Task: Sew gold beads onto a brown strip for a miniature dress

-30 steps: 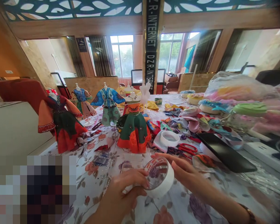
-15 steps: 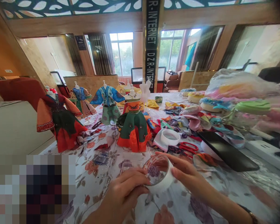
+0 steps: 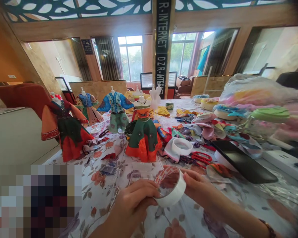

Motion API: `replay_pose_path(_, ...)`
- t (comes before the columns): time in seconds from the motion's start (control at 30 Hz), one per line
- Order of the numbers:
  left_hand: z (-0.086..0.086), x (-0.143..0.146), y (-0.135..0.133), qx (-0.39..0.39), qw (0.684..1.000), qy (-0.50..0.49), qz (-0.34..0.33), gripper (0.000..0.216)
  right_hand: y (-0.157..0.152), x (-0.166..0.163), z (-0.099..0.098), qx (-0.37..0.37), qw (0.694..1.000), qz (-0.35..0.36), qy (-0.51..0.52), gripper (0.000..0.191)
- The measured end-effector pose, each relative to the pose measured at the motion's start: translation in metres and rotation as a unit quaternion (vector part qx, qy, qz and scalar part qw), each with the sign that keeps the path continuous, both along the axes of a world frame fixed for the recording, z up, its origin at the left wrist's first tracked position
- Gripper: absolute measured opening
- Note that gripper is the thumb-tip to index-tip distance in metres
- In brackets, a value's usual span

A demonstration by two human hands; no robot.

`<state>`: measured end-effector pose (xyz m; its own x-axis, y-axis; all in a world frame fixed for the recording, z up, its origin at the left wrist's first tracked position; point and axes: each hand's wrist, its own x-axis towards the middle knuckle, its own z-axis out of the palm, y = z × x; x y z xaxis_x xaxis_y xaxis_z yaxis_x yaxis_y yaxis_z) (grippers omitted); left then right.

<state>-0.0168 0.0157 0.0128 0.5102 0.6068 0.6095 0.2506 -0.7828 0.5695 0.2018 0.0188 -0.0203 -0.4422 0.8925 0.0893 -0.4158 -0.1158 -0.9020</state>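
Observation:
Between my two hands a roll of white tape (image 3: 173, 196) is held tilted over the flowered tablecloth, with red print on its inner core. My left hand (image 3: 136, 196) pinches the roll's near left edge between thumb and fingers. On the far right side my right hand (image 3: 192, 181) grips the rim, its thumb on the outside and its other fingers partly hidden behind the roll. Just beyond stands a small dress form in a green and orange-red dress (image 3: 144, 140). A second white tape roll (image 3: 182, 146) lies on fabric behind my right hand.
Red-handled scissors (image 3: 201, 158) and a black phone (image 3: 243, 162) lie to the right, near a white power strip (image 3: 285, 162). Colourful fabric scraps (image 3: 201, 127) spread behind them. More dressed miniature forms (image 3: 115, 112) stand at the left. A green-lidded jar (image 3: 270, 120) is far right.
The tape roll has turned slightly in my hands, and my right hand's fingers have drawn back behind its rim. The view has shifted a little.

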Motion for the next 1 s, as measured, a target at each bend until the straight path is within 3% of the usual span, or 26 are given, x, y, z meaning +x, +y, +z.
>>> replay_pose_path(0.1, -0.005, 0.000, 0.003, 0.012, 1.000, 0.020, 0.000, 0.018, -0.005, 0.002, 0.011, 0.013, 0.998, -0.028, -0.050, 0.044)
replay_pose_path(0.3, -0.007, 0.005, -0.003, 0.031, 0.998, 0.042, -0.047, 0.021, -0.015, -0.001, 0.016, 0.129, 0.974, -0.131, -0.132, 0.060)
replay_pose_path(0.4, -0.006, 0.007, -0.011, 0.027, 0.997, 0.044, -0.049, 0.018, -0.024, -0.003, 0.013, 0.201, 0.930, -0.210, -0.224, 0.067)
replay_pose_path(0.57, -0.010, 0.009, -0.017, 0.011, 0.998, 0.052, -0.016, 0.020, -0.035, -0.005, 0.007, 0.354, 0.828, -0.289, -0.324, 0.078)
replay_pose_path(0.67, -0.010, 0.009, -0.019, -0.027, 0.997, 0.075, -0.002, 0.018, -0.040, -0.004, -0.002, 0.408, 0.789, -0.303, -0.345, 0.079)
replay_pose_path(0.8, -0.007, 0.011, -0.021, -0.058, 0.996, 0.066, 0.003, 0.015, -0.045, 0.001, -0.011, 0.472, 0.768, -0.251, -0.352, 0.080)
replay_pose_path(1.0, -0.006, 0.012, -0.020, -0.036, 0.996, 0.075, -0.012, 0.023, -0.048, 0.005, 0.005, 0.513, 0.713, -0.232, -0.419, 0.088)
